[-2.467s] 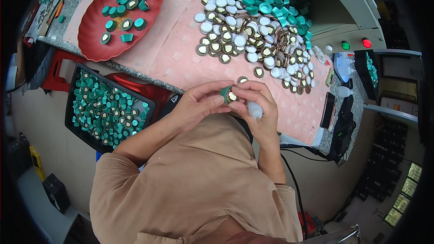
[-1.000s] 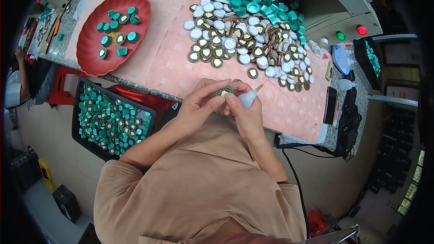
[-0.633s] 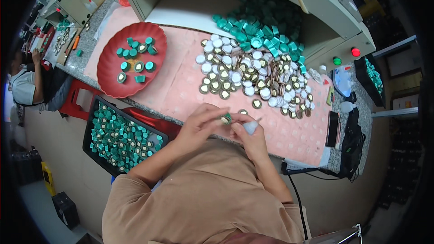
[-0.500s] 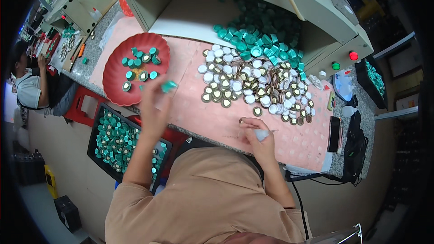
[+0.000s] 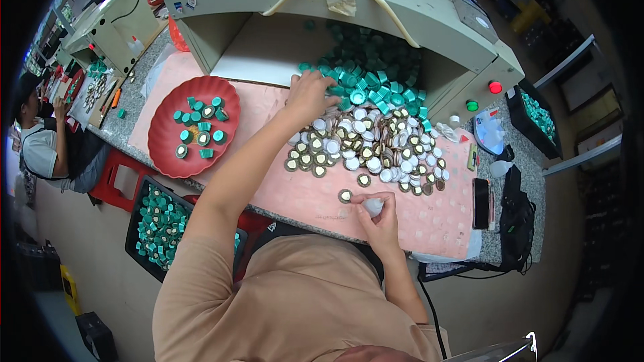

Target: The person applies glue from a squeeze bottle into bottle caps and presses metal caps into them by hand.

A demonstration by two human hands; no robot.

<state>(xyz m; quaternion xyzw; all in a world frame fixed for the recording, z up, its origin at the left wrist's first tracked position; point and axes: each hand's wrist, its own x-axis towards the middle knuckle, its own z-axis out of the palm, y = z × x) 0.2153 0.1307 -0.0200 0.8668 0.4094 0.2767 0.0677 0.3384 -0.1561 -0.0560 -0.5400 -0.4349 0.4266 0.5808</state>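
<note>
The left hand reaches to the left edge of a heap of green ribbed caps, fingers curled; whether it grips one is unclear. At the bench's near side, the right hand grasps a whitish squeeze bottle, fingertips beside a dark-rimmed disc.

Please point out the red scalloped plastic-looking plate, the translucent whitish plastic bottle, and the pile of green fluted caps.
Red scalloped plastic-looking plate (image 5: pixel 162 123), head view: left inner wall.
Translucent whitish plastic bottle (image 5: pixel 373 207), head view: middle of body.
Pile of green fluted caps (image 5: pixel 371 80), head view: middle.
</note>
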